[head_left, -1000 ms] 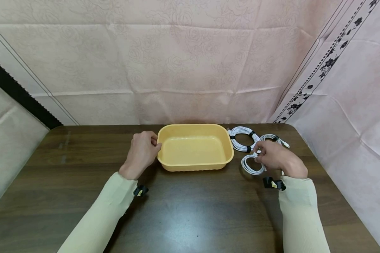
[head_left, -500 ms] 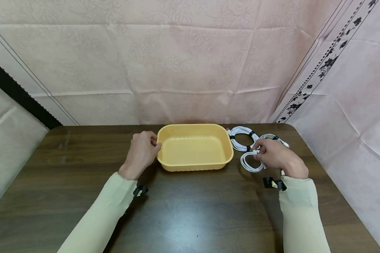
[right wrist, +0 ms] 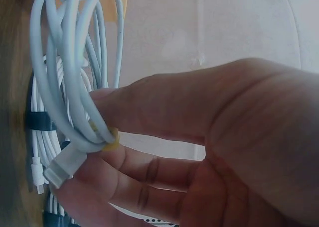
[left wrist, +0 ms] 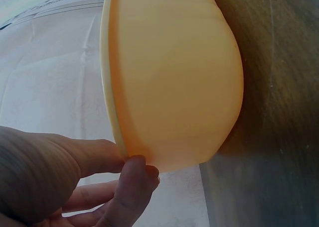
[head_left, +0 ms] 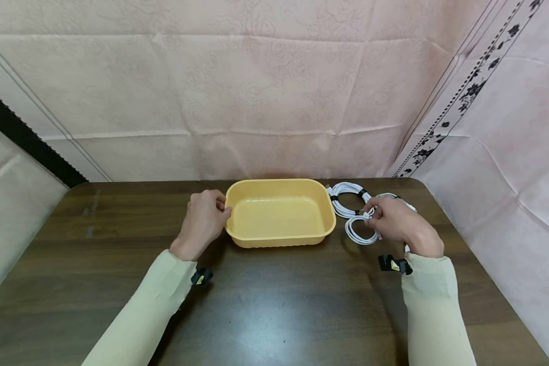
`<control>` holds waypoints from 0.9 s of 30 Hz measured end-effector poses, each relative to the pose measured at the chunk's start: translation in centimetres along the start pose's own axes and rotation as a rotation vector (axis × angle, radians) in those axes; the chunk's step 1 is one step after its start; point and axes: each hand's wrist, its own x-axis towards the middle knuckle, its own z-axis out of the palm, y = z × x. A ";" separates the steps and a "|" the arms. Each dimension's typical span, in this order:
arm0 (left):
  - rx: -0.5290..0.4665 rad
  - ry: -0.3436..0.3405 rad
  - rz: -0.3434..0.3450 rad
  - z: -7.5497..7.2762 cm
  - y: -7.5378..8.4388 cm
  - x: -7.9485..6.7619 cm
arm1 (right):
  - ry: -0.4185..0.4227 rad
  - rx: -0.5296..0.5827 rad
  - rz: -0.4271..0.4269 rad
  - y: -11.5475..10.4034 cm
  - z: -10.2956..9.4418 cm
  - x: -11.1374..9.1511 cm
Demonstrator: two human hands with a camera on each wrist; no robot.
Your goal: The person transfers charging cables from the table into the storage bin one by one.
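A yellow plastic basin (head_left: 281,218) stands at the middle of the table's far side. My left hand (head_left: 202,219) pinches its left rim between thumb and fingers, and the left wrist view shows the basin's outer wall (left wrist: 174,77) close up. To the right, my right hand (head_left: 400,224) holds a small coil of white cable (head_left: 362,241) between thumb and fingertips. In the right wrist view its loops hang by a yellow tie (right wrist: 112,139), with a white plug (right wrist: 65,165) at the fingertips. Part of the coil is hidden behind the fingers.
A larger coil of white cable (head_left: 346,187) with black ties lies against the basin's right end. Another coiled cable (head_left: 388,195) is partly hidden behind my right hand. A patterned cloth (head_left: 265,101) hangs along the back edge of the brown wooden table (head_left: 256,305).
The small cable coil in my right hand has shifted slightly away from me and now overlaps the larger coil in the head view. My left hand stays on the basin rim.
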 end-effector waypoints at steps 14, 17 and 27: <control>0.005 -0.005 -0.008 0.0 0.1 0.2 | 0.063 0.006 -0.012 -0.6 -0.4 -0.2; 0.012 0.000 -0.008 0.0 0.0 0.1 | 0.067 -0.007 -0.018 -0.7 -0.5 -0.1; 0.004 -0.007 -0.010 0.0 0.1 0.1 | 0.085 -0.019 -0.006 -1.0 -0.8 0.1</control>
